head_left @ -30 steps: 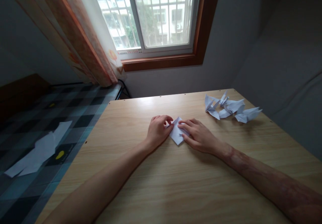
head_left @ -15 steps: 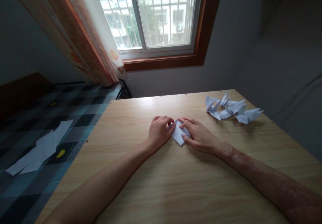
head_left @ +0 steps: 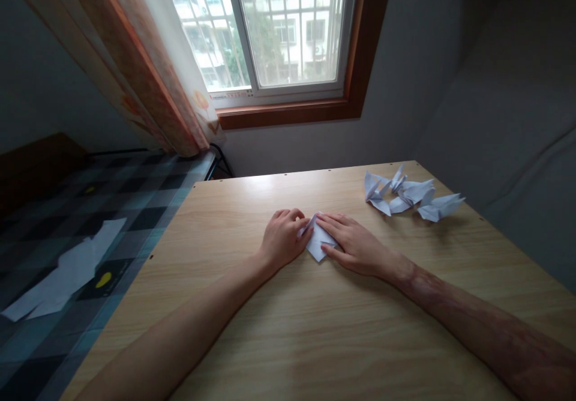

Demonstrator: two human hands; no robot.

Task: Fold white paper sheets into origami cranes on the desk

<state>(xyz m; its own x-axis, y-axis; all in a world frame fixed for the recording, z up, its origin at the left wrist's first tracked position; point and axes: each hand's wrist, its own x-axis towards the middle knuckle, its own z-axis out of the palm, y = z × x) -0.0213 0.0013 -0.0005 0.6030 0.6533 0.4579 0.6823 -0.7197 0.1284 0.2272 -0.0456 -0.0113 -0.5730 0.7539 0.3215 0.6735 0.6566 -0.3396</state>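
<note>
Flatter than half a second ago, the right hand lies with fingers extended, ungripping, on the folded paper, which sits between both hands on the wooden surface, its long axis running near to far; the left hand seemingly pinches the paper's left edge.

No readable text, perhaps blurred reddish print on the window frame.

Bare hands, bare forearms (the right one unevenly textured).
</note>
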